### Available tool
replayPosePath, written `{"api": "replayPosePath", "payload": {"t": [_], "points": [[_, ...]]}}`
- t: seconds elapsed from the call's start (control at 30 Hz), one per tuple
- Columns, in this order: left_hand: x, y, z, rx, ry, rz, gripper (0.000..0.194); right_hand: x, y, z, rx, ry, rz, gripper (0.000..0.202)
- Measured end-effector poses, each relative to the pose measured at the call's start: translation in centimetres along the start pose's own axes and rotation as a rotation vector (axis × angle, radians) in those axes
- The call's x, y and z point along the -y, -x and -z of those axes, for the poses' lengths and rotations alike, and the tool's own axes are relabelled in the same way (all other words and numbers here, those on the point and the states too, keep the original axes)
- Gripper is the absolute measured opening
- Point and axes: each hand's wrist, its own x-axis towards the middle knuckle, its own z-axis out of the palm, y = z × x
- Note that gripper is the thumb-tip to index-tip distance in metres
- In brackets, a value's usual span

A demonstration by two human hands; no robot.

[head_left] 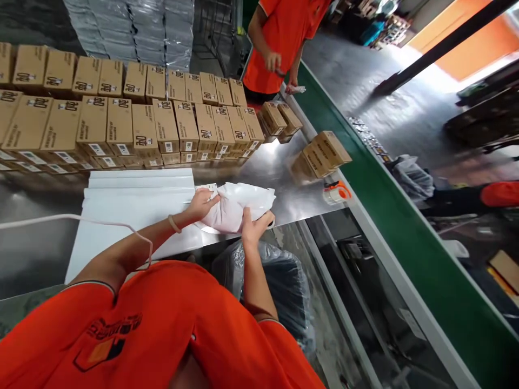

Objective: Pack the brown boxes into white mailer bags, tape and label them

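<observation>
A white plastic mailing bag (pixel 237 202), puffed and creased, lies at the front edge of the metal table between my two hands. My left hand (pixel 203 204) is closed on its left end, where a small printed label (pixel 210 189) shows just beyond the fingers. My right hand (pixel 255 224) grips the bag's near right side, thumb on top and fingers partly beneath. What is inside the bag is hidden. Beneath my left forearm lies a layered stack of flat white bags (pixel 133 197).
Rows of brown cartons (pixel 186 127) line the table's far side. Two stacked cartons (pixel 326 154) and an orange tape dispenser (pixel 336 192) stand near the green conveyor belt (pixel 377 216). Below the table edge is a lined bin (pixel 284 286). A co-worker (pixel 279 48) stands beyond the cartons.
</observation>
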Motion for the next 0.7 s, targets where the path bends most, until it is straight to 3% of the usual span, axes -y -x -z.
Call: {"api": "replayPosePath", "payload": {"t": [0.07, 0.1, 0.23, 0.33, 0.4, 0.43, 0.5, 0.57, 0.63, 0.7], "points": [[-0.2, -0.5, 0.2, 0.025, -0.037, 0.037, 0.050, 0.2, -0.3, 0.1, -0.048, 0.074, 0.005, 0.075], [-0.4, -0.6, 0.3, 0.043, -0.059, 0.039, 0.050, 0.3, -0.3, 0.1, -0.011, 0.063, 0.029, 0.076], [-0.9, -0.4, 0.7, 0.155, -0.112, -0.018, 0.037, 1.4, -0.2, -0.5, 0.289, -0.028, 0.110, 0.058], [-0.6, -0.3, 1.2, 0.178, -0.052, -0.078, 0.028, 2.1, -1.0, -1.1, 0.348, -0.042, -0.005, 0.054], [-0.1, 0.0, 1.6, 0.091, 0.012, -0.100, 0.027, 2.5, -1.8, -1.2, 0.357, -0.084, -0.079, 0.057], [0.2, 0.4, 1.7, 0.001, 0.040, -0.102, 0.035, 2.7, -2.1, -1.1, 0.364, -0.116, -0.099, 0.058], [0.7, 1.4, 1.7, -0.220, 0.071, -0.118, 0.070, 3.2, -2.3, -1.1, 0.352, -0.167, -0.121, 0.060], [0.8, 2.7, 1.1, -0.352, 0.048, -0.183, 0.099, 3.7, -2.2, -1.1, 0.328, -0.178, -0.138, 0.060], [0.5, 3.6, 0.0, -0.287, -0.049, -0.268, 0.105, 4.2, -2.0, -1.3, 0.357, -0.167, -0.146, 0.060], [-0.3, 3.7, -1.1, -0.123, -0.185, -0.302, 0.093, 4.5, -2.1, -1.3, 0.451, -0.168, -0.128, 0.061]]}}
